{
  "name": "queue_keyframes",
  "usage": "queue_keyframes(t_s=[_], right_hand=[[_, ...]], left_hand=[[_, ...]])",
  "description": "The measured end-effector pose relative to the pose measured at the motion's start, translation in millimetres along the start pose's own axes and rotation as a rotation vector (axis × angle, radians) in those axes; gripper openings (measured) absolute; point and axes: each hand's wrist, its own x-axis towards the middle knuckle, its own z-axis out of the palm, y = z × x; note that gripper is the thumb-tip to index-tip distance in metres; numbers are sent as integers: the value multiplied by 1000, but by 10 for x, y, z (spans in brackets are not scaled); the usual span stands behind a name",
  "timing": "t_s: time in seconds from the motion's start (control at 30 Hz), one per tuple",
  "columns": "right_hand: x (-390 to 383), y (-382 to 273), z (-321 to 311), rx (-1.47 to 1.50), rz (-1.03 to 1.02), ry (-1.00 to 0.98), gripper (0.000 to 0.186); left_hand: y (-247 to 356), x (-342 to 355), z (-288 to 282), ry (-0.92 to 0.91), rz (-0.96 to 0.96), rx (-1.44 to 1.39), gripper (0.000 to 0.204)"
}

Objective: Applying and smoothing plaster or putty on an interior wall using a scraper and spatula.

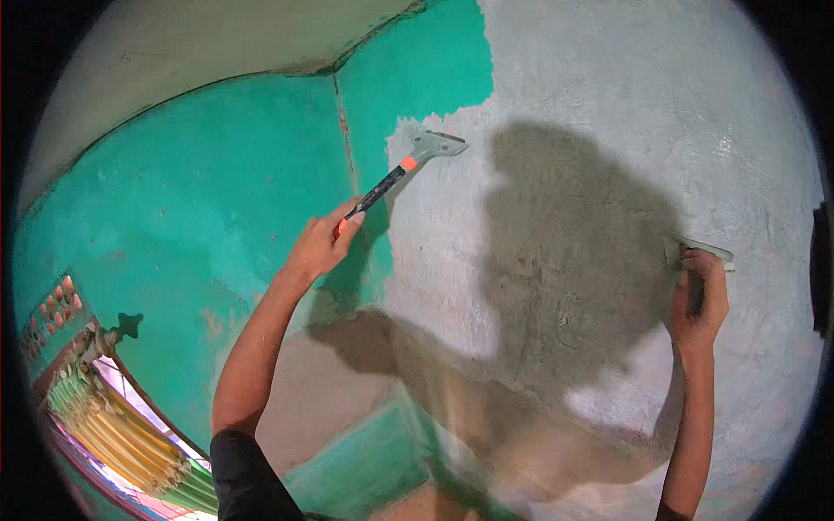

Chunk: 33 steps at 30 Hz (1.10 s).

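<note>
"Green paint covers the walls (200, 191) at the left, doesn't it?"

"Yes, and a ragged edge divides it from a big grey-white area (747, 104) on the right. The pale ceiling (217, 43) slants across the upper left."

"And the next largest?"

"A dark shadow (582, 260) on the grey-white, between the two hands. Then a bunched yellow and green curtain (122, 425), low on the left."

"How are the hands placed?"

"The left hand (321, 245) is raised, its fingers curled closely round the lower end of a long scraper (382, 187). The right hand (702, 300) is bent at the wrist, well apart from it, fingers folded round a smaller flat tool (721, 253)."

"Where does the scraper run from that grip?"

"Up and to the right. Most of the black handle sticks out beyond the fingers, and the grey head (439, 146) is at the far end, over the grey-white near the green edge. I can't tell whether it touches the wall."

"And the flat tool?"

"Its thin edge pokes out above the fingertips, slanting down to the right. The hand hides the rest."

"Anything smaller?"

"An orange collar (408, 163) just below the scraper's head."
</note>
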Motion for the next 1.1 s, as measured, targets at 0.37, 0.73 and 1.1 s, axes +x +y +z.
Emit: queue_keyframes(t_s=[0.37,0.73,1.1], right_hand=[[-37,75,0,64,33,-6,22],[15,2,10,-15,15,14,22],[26,-7,-3,-20,-11,0,26]], left_hand=[[-35,-15,12,35,115,-12,43],[59,17,-78,23,123,-70,42],[46,-3,40,55,139,-117,41]])
